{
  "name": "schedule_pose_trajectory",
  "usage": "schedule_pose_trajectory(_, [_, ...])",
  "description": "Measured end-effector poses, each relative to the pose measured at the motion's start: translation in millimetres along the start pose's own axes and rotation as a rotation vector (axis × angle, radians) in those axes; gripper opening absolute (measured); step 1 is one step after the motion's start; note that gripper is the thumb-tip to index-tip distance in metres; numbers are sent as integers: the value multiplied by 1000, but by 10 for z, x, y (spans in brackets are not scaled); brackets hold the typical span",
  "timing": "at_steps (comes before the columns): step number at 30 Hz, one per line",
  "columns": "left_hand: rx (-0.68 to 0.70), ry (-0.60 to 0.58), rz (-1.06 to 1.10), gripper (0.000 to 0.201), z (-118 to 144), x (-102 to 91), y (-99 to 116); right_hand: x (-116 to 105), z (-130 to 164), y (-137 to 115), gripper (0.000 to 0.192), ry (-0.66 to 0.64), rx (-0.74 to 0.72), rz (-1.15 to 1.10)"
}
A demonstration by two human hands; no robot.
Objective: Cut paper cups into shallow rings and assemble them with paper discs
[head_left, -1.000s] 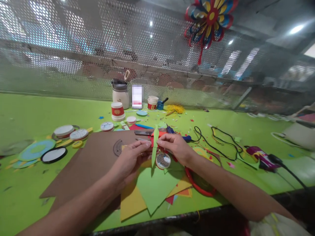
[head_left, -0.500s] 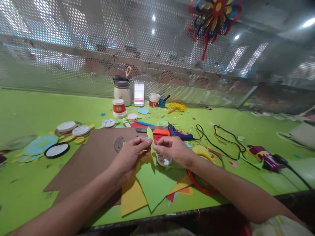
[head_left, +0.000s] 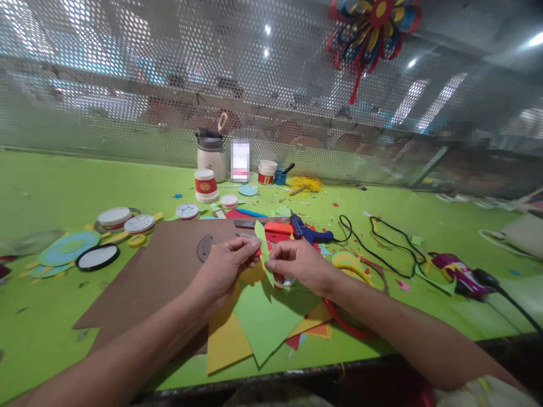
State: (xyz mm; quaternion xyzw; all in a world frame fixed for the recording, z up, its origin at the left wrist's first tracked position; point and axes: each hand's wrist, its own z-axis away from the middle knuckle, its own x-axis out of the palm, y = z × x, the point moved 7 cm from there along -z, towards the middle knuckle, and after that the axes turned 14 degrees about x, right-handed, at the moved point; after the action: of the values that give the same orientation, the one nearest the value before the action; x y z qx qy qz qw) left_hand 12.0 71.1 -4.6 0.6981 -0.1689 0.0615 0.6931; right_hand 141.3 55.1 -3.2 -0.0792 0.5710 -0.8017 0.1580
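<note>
Pinched from both sides: a narrow green leaf-shaped cutout [head_left: 263, 249], standing nearly upright with its pointed tip leaning slightly away, raised just above the table between the two hands. Left hand [head_left: 224, 268] closed on the cutout's left edge, thumb and forefinger pressed together, wrist bent inward, forearm running back toward the lower left corner. Right hand [head_left: 299, 264] closed on the right edge in the same pinch, knuckles up, remaining fingers curled under, forearm stretching back to the lower right. Fingertips of the two hands nearly meeting across the strip. Directly below the hands, a fan of paper sheets: a large green triangle [head_left: 265, 322] on top, a yellow sheet [head_left: 224, 342] under the left wrist, red and orange corners peeking out beside. Under the left forearm, a broad brown sheet [head_left: 156, 271] with a dark protractor [head_left: 205, 247] on it just beyond the left knuckles. Just past the fingertips, a blue glue gun [head_left: 307, 231] and an orange-red piece [head_left: 278, 228]. Beneath the right wrist, a red ring [head_left: 345, 325], partly hidden. Farther out beyond the left hand, round lids [head_left: 114, 217] and a black-rimmed disc [head_left: 97, 257]; well beyond the right hand, black cable [head_left: 382, 243] on the green table [head_left: 51, 186].
</note>
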Motion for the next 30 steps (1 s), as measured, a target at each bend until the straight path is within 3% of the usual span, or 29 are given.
schedule_pose_trajectory(15, [-48,-41,86,28,29,43,13,-27,16,-75,18,-42,-52,124])
schedule_pose_trajectory(24, [-98,-78,108,25,40,63,-34,-77,65,-163,12,9,-98,228])
schedule_pose_trajectory(30, [-103,-113,29,24,28,88,-83,-48,22,-109,9,29,-102,165])
